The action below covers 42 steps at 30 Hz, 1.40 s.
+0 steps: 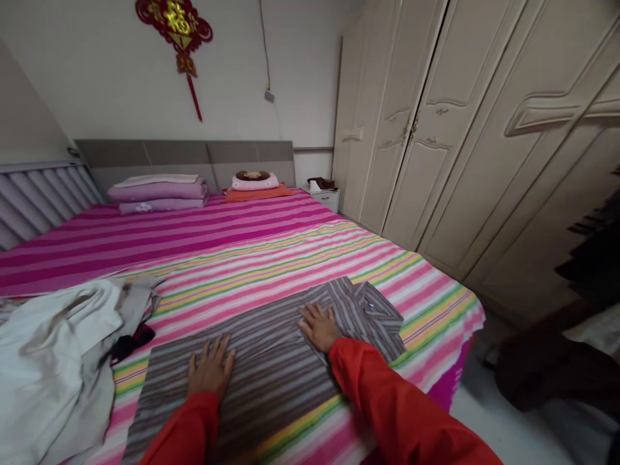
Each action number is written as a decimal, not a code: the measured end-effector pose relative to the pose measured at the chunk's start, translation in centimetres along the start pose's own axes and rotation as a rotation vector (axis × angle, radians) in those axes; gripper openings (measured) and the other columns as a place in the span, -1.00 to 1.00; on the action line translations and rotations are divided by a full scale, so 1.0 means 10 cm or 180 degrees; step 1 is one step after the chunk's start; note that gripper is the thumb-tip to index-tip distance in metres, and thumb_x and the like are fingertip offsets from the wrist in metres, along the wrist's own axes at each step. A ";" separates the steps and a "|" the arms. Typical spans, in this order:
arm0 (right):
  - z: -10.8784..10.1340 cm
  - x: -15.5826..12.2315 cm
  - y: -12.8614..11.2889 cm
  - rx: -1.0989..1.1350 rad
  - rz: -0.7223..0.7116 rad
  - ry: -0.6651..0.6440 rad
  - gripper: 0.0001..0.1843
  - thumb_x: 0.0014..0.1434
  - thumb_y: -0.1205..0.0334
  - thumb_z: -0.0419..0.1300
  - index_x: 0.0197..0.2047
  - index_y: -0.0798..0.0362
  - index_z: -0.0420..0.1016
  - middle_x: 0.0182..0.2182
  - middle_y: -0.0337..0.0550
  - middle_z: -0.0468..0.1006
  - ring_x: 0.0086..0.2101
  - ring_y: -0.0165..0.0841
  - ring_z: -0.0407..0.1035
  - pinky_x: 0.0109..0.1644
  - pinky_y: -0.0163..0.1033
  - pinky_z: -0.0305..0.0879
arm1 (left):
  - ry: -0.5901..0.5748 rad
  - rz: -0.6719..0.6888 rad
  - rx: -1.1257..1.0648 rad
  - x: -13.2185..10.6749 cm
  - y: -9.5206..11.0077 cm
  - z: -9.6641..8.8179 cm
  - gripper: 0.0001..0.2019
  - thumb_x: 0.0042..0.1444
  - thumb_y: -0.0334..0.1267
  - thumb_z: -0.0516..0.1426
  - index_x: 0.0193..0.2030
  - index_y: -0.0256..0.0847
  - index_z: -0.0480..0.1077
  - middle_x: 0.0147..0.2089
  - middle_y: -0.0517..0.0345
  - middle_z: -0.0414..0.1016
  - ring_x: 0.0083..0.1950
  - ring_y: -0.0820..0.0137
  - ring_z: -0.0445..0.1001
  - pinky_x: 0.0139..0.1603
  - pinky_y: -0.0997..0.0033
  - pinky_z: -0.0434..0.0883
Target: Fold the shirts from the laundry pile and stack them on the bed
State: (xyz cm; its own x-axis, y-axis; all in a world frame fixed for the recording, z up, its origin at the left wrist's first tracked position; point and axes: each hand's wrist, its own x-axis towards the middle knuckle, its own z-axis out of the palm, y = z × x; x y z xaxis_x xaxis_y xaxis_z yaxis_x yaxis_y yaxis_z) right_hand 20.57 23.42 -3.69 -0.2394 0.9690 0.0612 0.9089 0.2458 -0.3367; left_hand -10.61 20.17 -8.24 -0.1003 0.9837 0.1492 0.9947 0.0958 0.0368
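You're resting both palms on a grey-brown striped shirt (271, 368), which is lying spread out on the striped sheet (271, 261) that is covering the near part of the bed, its collar (371, 307) pointing to your right. Your left grip (212, 368) is lying flat with fingers spread, pinching nothing; your right grip (320, 328) is likewise pressing flat, nearer the collar. To your left, a heap of pale clothing (53, 349) is sitting apart from the shirt.

Judging by its look, you're dealing with thin, light, limp cloth: not fragile, but probably creasing easily and sliding a little on the sheet. The collar is likely offering the stiffest hold; the body is probably sagging wherever you aren't supporting it. For lifting, you're better off pinching the far edge at two well-separated spots than grabbing the middle, where you'd be bunching the fabric.
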 end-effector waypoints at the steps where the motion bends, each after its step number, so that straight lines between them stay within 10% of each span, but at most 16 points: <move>1: -0.03 -0.05 0.16 -0.0090 0.0261 0.0015 -0.45 0.34 -0.08 -0.15 0.33 -0.16 0.15 0.34 -0.19 0.13 0.33 -0.18 -0.11 0.34 0.18 -0.26 | -0.0042 0.0008 -0.0014 0.01 -0.01 0.00 -0.48 0.28 -0.06 -0.18 0.36 0.00 0.11 0.42 0.16 0.10 0.42 0.18 0.01 0.36 -0.10 -0.04; 7: -0.47 -0.30 0.87 -0.0409 0.1211 0.0270 -0.48 0.32 0.12 -0.11 0.30 0.00 0.21 0.31 -0.01 0.18 0.30 -0.08 -0.05 0.28 0.29 -0.24 | -0.0140 -0.0019 -0.0114 0.01 0.03 -0.06 -0.46 0.28 -0.06 -0.19 0.37 -0.07 0.09 0.42 0.14 0.09 0.43 0.16 0.00 0.36 -0.13 -0.05; 15: -0.05 -1.04 0.05 0.0004 -0.0308 0.1124 -0.57 0.22 -0.02 0.10 0.06 0.03 0.42 -0.12 -0.02 0.49 -0.11 -0.18 0.34 -0.03 -0.11 0.22 | 0.0044 -0.0070 -0.0246 -0.03 0.10 -0.18 -0.51 0.27 -0.12 -0.15 0.31 -0.08 0.21 0.36 0.09 0.21 0.38 0.21 0.11 0.35 -0.04 0.02; 23: -0.06 -1.16 -0.21 -0.0407 0.0327 0.0669 -0.71 0.10 0.43 0.03 -0.18 0.03 0.50 -0.25 -0.06 0.51 -0.20 -0.23 0.36 -0.10 -0.18 0.17 | 0.0026 -0.0027 -0.0243 -0.02 0.09 -0.21 -0.50 0.27 -0.11 -0.15 0.30 -0.13 0.23 0.35 0.06 0.23 0.37 0.21 0.14 0.33 0.01 0.06; 32: -0.21 -1.26 -0.38 0.0243 0.0498 0.0237 -0.73 0.24 0.06 0.06 -0.26 0.01 0.51 -0.39 -0.16 0.59 -0.34 -0.31 0.46 -0.23 -0.26 0.22 | 0.0132 -0.0047 -0.0272 0.00 0.07 -0.14 -0.50 0.27 -0.11 -0.16 0.27 -0.13 0.26 0.35 0.09 0.24 0.35 0.21 0.16 0.32 0.02 0.09; 37: -0.33 -0.92 -0.46 0.0706 -0.0102 0.0995 -0.51 0.32 -0.03 -0.06 0.20 -0.02 0.33 0.15 -0.06 0.42 0.15 -0.24 0.26 0.20 -0.12 0.13 | 0.0115 -0.0022 -0.0215 0.02 0.04 -0.11 -0.50 0.26 -0.11 -0.15 0.28 -0.11 0.26 0.34 0.08 0.25 0.35 0.21 0.17 0.31 0.04 0.12; 42: -0.12 -0.65 -0.03 0.0142 0.0118 0.0494 -0.46 0.30 -0.07 -0.04 0.30 -0.13 0.22 0.33 -0.12 0.17 0.32 -0.09 -0.06 0.33 0.24 -0.21 | 0.0041 -0.0028 -0.0077 0.00 0.04 -0.13 -0.50 0.27 -0.12 -0.16 0.30 -0.10 0.22 0.36 0.13 0.22 0.37 0.25 0.15 0.32 0.08 0.11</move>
State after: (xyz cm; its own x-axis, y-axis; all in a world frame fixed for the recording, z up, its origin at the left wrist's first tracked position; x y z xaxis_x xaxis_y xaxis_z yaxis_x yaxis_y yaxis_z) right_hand 22.31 17.04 -2.86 -0.1472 0.9704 0.1912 0.8993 0.2118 -0.3826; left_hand -10.22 20.06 -6.94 -0.1095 0.9808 0.1615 0.9930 0.1007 0.0621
